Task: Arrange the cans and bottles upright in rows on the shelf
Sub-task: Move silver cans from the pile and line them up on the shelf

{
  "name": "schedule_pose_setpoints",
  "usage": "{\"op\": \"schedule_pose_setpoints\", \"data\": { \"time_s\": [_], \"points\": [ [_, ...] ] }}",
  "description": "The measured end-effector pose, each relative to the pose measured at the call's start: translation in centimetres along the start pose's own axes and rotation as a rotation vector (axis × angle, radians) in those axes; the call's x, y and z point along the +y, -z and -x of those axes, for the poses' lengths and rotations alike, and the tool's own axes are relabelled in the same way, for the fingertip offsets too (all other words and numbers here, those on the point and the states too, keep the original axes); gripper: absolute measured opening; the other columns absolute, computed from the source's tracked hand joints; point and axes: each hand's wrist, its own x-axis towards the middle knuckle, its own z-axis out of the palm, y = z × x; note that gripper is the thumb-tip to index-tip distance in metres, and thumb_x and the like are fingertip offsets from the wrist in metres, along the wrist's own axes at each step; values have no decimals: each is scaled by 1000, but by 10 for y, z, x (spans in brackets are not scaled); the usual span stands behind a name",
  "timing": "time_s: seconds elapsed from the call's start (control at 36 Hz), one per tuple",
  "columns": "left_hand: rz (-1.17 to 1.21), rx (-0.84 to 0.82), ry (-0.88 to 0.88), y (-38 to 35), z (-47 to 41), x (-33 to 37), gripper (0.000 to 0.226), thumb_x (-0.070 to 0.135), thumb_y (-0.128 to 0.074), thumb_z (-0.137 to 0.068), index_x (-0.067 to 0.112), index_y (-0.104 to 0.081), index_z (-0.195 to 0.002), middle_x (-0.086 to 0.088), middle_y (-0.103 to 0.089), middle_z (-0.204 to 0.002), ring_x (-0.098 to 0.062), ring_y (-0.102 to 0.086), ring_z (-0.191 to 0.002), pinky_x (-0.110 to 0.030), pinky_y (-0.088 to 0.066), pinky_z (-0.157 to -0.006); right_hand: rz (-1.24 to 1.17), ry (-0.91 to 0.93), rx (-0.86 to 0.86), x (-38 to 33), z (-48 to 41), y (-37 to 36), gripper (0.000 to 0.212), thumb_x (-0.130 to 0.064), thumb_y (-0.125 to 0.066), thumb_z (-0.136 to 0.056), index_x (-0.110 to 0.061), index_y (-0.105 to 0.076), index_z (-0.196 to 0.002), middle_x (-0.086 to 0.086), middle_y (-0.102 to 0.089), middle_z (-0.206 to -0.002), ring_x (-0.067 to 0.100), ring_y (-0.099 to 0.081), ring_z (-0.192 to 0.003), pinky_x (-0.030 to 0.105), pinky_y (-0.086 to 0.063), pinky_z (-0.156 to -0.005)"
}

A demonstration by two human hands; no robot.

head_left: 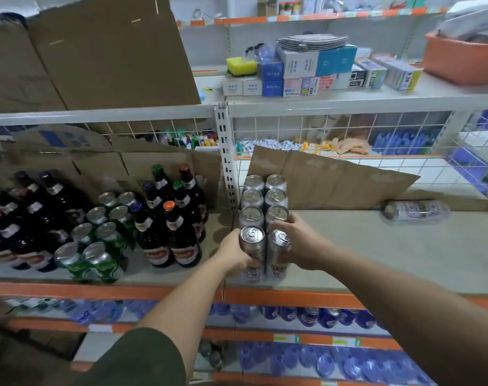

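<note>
Silver cans stand upright in two rows at the left end of the right shelf. My left hand grips the front left silver can. My right hand grips the front right silver can, fingers curled round its side. Behind them stand several more silver cans in pairs. One silver can lies on its side farther right near the back. On the left shelf stand green cans and dark bottles in rows.
A cardboard sheet leans against the wire back behind the cans. A white upright post divides the two shelves. Boxes and an orange bin sit on the shelf above. Blue bottles fill the lower shelves.
</note>
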Motion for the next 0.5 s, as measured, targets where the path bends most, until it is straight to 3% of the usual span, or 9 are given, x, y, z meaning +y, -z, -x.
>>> {"op": "schedule_pose_setpoints", "data": {
  "time_s": [0.11, 0.25, 0.33, 0.44, 0.5],
  "points": [
    [-10, -5, -2, 2, -2, -6, 69, 17, -93, -64, 22, -53, -120, 4, -64, -115, -17, -62, -106, -33, -51, -92, 4, 6, -4, -3, -3, -5, 69, -17, -85, -68, -31, -56, -129, 8, -36, -136, 33, -52, -117, 39, -48, -101],
    [-16, -24, -17, 0, -2, -11, 70, 20, -89, -67, 21, -47, -122, 0, -59, -118, -18, -59, -108, -30, -48, -86, 51, 1, 2, -3, -5, -7, 73, -23, -86, -71, -31, -52, -136, 8, -37, -135, 32, -52, -118, 42, -48, -102],
    [-26, -32, -22, -1, -3, -12, 72, 22, -88, -68, 22, -46, -126, -1, -59, -121, -19, -58, -111, -36, -50, -94, 72, -1, 12, -3, -3, -9, 81, -25, -86, -73, -30, -46, -143, 8, -35, -139, 29, -50, -121, 38, -47, -103],
    [-20, -50, -27, 2, -3, -14, 75, 23, -89, -69, 24, -46, -130, 2, -60, -123, -19, -59, -113, -38, -50, -99, -7, -84, 40, -3, -3, -13, 87, -19, -85, -73, -27, -35, -144, 9, -35, -132, 26, -53, -96, 31, -47, -80],
    [-7, -35, -33, 1, -2, -15, 74, 21, -90, -69, 25, -47, -129, 2, -60, -124, -19, -59, -113, -37, -50, -98, -5, -95, 45, -3, -3, -15, 85, -19, -85, -73, -22, -34, -141, 9, -37, -130, 25, -49, -93, 29, -42, -77]
  ]
}}
